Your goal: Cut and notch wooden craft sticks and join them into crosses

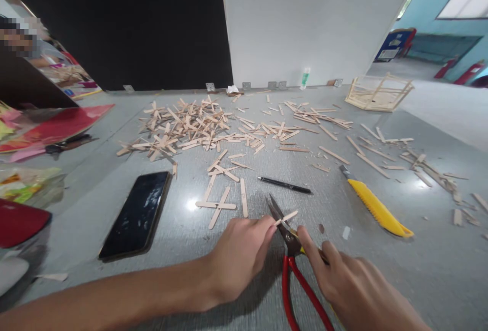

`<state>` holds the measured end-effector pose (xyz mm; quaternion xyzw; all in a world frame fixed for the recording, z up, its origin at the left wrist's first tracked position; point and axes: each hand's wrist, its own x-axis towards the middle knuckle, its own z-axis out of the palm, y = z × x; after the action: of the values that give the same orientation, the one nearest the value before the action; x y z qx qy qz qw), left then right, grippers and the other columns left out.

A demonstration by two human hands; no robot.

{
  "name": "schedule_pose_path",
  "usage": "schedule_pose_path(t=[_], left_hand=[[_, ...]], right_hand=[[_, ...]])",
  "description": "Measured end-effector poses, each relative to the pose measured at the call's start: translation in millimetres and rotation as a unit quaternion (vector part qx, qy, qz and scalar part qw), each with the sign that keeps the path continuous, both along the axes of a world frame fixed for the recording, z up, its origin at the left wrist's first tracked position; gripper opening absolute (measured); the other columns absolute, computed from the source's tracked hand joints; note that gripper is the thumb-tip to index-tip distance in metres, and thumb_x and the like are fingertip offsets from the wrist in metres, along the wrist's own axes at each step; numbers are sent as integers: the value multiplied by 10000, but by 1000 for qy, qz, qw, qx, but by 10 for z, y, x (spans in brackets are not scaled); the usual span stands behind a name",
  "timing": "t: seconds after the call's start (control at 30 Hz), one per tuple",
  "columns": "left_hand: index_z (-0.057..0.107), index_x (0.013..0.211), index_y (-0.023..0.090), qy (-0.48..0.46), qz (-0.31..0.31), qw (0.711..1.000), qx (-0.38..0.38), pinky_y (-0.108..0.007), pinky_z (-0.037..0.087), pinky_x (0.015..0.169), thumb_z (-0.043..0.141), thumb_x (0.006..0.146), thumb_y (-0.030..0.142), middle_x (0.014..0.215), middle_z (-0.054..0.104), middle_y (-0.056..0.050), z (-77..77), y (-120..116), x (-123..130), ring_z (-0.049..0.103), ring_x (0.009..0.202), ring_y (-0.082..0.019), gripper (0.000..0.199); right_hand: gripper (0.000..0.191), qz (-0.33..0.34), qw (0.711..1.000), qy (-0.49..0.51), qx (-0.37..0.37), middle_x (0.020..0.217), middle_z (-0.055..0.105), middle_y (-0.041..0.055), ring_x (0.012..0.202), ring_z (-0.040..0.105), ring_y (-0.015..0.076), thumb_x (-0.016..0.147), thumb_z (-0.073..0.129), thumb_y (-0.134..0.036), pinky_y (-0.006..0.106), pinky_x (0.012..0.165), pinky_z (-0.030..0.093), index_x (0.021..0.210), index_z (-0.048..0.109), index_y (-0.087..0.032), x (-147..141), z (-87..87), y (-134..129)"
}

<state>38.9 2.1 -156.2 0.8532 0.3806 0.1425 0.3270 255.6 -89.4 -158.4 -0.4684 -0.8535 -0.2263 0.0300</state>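
My left hand (242,257) pinches a short wooden craft stick (290,216) between thumb and fingertips. My right hand (351,277) is closed around a yellow-handled hand tool (303,250), mostly hidden by the fingers; its metal tip meets the stick, and its exact kind is unclear. Beneath both lies a pair of red-handled shears (288,288), blades pointing away from me. Beyond my left hand are loose craft sticks (244,198), some crossing each other. A black pen (284,185) rests past the shears' tips.
A large pile of craft sticks (190,122) spreads across the grey table (183,280). Left is a phone (136,214); right, a yellow utility knife (377,206). A stick-built frame (379,94) and a glue tube (305,78) stand at the back, near an upright panel (297,21).
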Motion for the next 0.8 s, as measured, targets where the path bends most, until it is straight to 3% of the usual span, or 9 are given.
schedule_pose_path(t=[0.17,0.27,0.4,0.47,0.6,0.73,0.8], left_hand=[[574,866,211,1,-1,1000,-1,-306,323,610,289,1134,330,684,627,4,-9,11,18,540,571,-158,409],[572,849,212,2,7,1000,-4,-307,314,612,312,1133,345,656,588,16,5,28,18,514,568,-157,408],[574,855,213,0,28,1000,-7,-302,305,601,333,1135,375,629,537,36,92,62,-6,482,553,-151,403],[606,899,212,-18,34,999,-15,-296,315,598,399,1120,408,616,540,47,152,78,-15,484,542,-146,362],[676,1104,214,-61,65,995,-34,-290,377,628,577,1044,467,727,658,28,224,85,-10,548,595,-159,279],[669,1252,213,-80,117,989,-40,-300,441,695,718,957,460,1064,760,-33,223,54,2,578,640,-150,388],[700,1187,223,-95,99,989,-50,-281,429,676,671,1000,441,992,771,-10,224,35,5,554,602,-131,289]], right_hand=[[617,-30,999,-16,39,646,635,49,375,625,196,753,366,98,295,307,481,1297,649,30,-78,56,3],[620,-41,998,-3,42,731,701,94,423,675,201,771,356,105,288,328,506,1303,660,14,-62,56,23],[658,-36,995,90,-32,822,750,80,435,687,187,815,348,90,294,384,565,1417,589,-25,74,3,117],[567,-21,982,173,-66,817,768,64,489,714,179,922,339,46,275,454,600,1425,583,-53,126,6,177],[378,-30,929,357,-92,922,827,88,639,767,173,1090,386,-154,251,592,623,1361,647,-114,92,114,219],[349,-97,850,478,-197,597,684,-36,445,596,121,1107,459,-310,204,479,508,1313,708,-177,-17,233,139],[373,-115,811,511,-260,515,537,-78,411,466,108,1097,483,-376,198,417,410,1311,717,-180,-53,258,98]])
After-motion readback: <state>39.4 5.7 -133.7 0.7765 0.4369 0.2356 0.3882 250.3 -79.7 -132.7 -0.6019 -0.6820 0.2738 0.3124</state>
